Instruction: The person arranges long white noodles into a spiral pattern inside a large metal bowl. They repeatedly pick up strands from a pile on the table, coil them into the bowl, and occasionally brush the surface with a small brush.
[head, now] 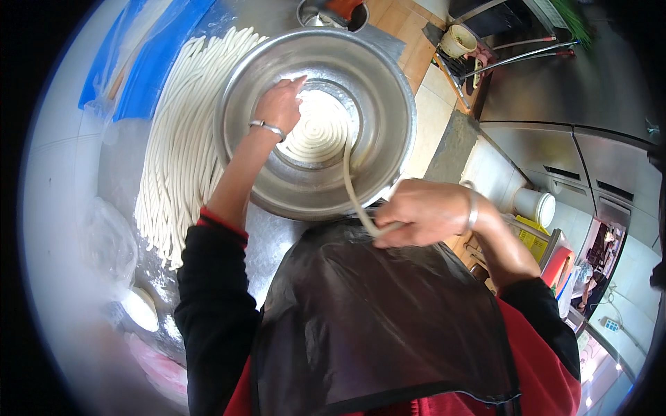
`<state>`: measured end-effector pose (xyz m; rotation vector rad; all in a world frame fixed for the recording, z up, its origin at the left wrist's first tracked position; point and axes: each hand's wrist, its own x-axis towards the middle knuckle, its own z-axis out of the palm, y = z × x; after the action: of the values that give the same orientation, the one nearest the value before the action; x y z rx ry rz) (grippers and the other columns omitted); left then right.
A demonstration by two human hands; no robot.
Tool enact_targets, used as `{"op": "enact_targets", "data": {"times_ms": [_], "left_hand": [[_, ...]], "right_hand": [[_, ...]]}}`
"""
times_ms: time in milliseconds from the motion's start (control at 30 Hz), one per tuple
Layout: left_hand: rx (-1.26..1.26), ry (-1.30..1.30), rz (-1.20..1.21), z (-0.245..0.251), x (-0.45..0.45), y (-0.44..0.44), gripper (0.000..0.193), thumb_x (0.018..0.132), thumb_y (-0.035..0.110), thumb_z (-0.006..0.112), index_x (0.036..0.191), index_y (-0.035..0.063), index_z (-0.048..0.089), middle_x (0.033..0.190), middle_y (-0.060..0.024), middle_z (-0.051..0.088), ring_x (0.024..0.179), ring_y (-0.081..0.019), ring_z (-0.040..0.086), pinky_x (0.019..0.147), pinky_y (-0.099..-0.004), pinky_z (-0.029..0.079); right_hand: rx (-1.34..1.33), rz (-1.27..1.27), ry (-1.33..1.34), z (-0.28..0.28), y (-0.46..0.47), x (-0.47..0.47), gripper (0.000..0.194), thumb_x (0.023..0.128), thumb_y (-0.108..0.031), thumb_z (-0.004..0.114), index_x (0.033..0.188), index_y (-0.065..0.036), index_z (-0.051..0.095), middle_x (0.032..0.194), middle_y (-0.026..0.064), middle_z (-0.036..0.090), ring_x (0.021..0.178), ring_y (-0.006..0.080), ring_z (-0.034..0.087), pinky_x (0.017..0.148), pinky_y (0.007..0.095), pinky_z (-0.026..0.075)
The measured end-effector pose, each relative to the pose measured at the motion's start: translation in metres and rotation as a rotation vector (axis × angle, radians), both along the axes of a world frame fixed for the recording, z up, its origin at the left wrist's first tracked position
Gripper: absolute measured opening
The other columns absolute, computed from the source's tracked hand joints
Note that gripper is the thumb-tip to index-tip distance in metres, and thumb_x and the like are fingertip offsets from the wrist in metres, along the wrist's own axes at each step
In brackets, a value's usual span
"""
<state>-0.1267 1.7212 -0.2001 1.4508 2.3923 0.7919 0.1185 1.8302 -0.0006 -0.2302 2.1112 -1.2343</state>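
A large metal basin (pixel 385 99) stands before me, with a flat spiral of dough rope (pixel 315 130) coiled on its bottom. My left hand (pixel 281 106) is inside the basin at the left edge of the spiral, a finger stretched out; whether it grips any dough is hidden. From the coil's right side a dough strand (pixel 349 182) runs over the near rim to my right hand (pixel 421 213), which is closed on it outside the basin, above my dark apron. Left of the basin, many long dough ropes (pixel 177 145) lie side by side, partly behind my left forearm.
The metal worktop (pixel 265 234) carries the basin. Blue sheeting (pixel 151 62) and clear plastic lie at the far left, a white bowl (pixel 140 309) at the near left. Behind the basin is a smaller metal pot (pixel 359 18). Metal cabinets (pixel 551 151) and a white bucket (pixel 543 209) are at right.
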Motion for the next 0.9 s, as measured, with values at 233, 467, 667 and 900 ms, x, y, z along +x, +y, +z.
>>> {"op": "enact_targets", "data": {"times_ms": [233, 467, 667, 900], "left_hand": [[0.128, -0.86, -0.172, 0.081, 0.049, -0.12, 0.051, 0.088, -0.007, 0.049, 0.137, 0.0036, 0.051, 0.122, -0.013, 0.065, 0.111, -0.0244, 0.062, 0.097, -0.036, 0.047], [0.172, -1.332, -0.013, 0.079, 0.078, -0.134, 0.052, 0.094, 0.005, 0.058, 0.144, -0.0016, 0.042, 0.109, -0.0077, 0.066, 0.097, -0.012, 0.06, 0.087, -0.027, 0.046], [-0.135, -0.649, 0.097, 0.075, 0.083, -0.116, 0.028, 0.091, 0.012, 0.06, 0.117, 0.0055, 0.067, 0.086, -0.0116, 0.07, 0.079, -0.024, 0.066, 0.072, -0.0345, 0.05], [-0.618, -0.107, 0.319, 0.049, 0.06, -0.08, 0.017, 0.088, 0.014, 0.054, 0.095, 0.0067, 0.068, 0.092, -0.0205, 0.07, 0.088, -0.0398, 0.068, 0.075, -0.0495, 0.054]], "right_hand": [[-0.408, -0.274, -0.065, -0.058, -0.063, -0.071, 0.028, 0.09, -0.018, 0.054, 0.074, 0.004, 0.061, 0.06, 0.0084, 0.06, 0.054, 0.0159, 0.055, 0.058, 0.0338, 0.048], [-0.298, -0.398, -0.262, -0.075, -0.021, -0.077, 0.036, 0.088, -0.012, 0.06, 0.121, 0.002, 0.058, 0.078, 0.0053, 0.063, 0.061, 0.01, 0.056, 0.058, 0.0255, 0.047], [0.021, -0.217, -0.224, -0.089, 0.04, -0.071, 0.022, 0.09, -0.019, 0.064, 0.097, 0.002, 0.068, 0.058, 0.0034, 0.058, 0.051, 0.0116, 0.055, 0.052, 0.0282, 0.046], [0.39, -0.272, 0.339, -0.164, 0.059, -0.141, 0.018, 0.089, -0.018, 0.06, 0.087, -0.003, 0.07, 0.081, 0.0159, 0.07, 0.079, 0.0277, 0.068, 0.073, 0.0428, 0.051]]}}
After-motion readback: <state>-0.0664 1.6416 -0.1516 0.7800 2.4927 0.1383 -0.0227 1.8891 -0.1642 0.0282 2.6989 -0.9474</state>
